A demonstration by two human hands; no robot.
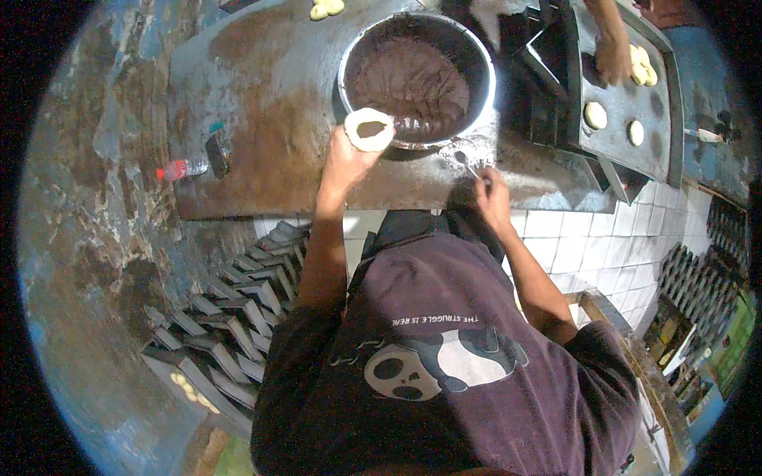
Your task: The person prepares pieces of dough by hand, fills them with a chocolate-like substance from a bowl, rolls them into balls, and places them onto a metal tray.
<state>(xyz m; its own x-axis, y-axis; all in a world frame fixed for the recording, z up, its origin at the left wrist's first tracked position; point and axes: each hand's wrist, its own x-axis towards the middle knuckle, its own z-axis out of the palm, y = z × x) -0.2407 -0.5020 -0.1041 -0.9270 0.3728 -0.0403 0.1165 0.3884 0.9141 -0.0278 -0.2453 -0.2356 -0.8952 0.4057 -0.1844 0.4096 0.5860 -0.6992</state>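
Observation:
My left hand (348, 165) holds up a piece of pale dough (368, 144), cupped with dark brown filling in its middle, just off the near left rim of a large round metal bowl (490, 101). Thick brown paste (409, 79), streaked and glossy at its near side, lies inside that bowl. My right hand (494, 194) is closed on the handle of a spoon (463, 160), whose bowl end points toward the metal bowl over a floury patch of worktop. Fine detail of the right fingers is too small to tell.
On the right, another person's hand (613, 60) reaches over a dark baking tray (663, 119) with several dough pieces (595, 116). A red-capped plastic bottle (184, 168) lies at the worktop's left (254, 151). Stacked metal trays (230, 309) stand at lower left.

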